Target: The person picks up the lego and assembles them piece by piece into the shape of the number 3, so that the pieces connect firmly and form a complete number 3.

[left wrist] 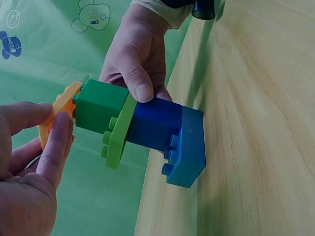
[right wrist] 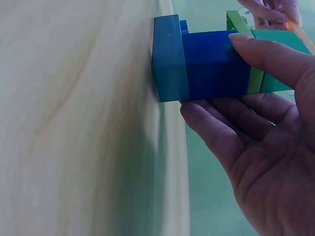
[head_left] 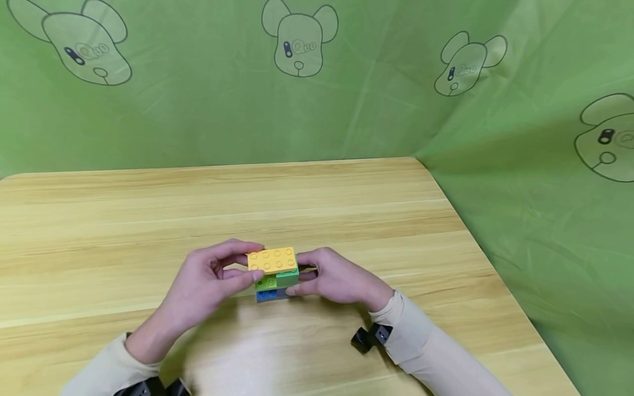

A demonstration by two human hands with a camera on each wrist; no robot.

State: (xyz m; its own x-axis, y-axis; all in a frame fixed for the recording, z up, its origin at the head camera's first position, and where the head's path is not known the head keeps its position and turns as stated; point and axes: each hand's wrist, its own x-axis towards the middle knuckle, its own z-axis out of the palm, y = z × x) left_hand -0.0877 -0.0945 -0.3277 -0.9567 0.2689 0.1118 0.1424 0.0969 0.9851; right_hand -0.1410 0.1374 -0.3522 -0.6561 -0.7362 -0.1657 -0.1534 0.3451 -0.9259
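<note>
My left hand [head_left: 198, 280] pinches a thin yellow building-block plate [head_left: 271, 259] between thumb and fingers. In the left wrist view that plate [left wrist: 61, 104] sits tilted at the top studs of a green brick [left wrist: 101, 106]. Below the green brick come a thin lime plate [left wrist: 117, 140], a dark blue brick [left wrist: 156, 123] and a lighter blue brick [left wrist: 191, 152] at the bottom. From the other side my right hand [head_left: 337, 278] grips this stack, its thumb [right wrist: 261, 51] on the dark blue brick. Both the lime plate and the bottom brick stick out to one side with bare studs.
The wooden table [head_left: 124, 236] spreads under and around the hands. A green cloth [head_left: 198, 110] with printed bear heads hangs behind it and along the right. Black devices are strapped at both wrists, the right one [head_left: 371, 336] close over the table.
</note>
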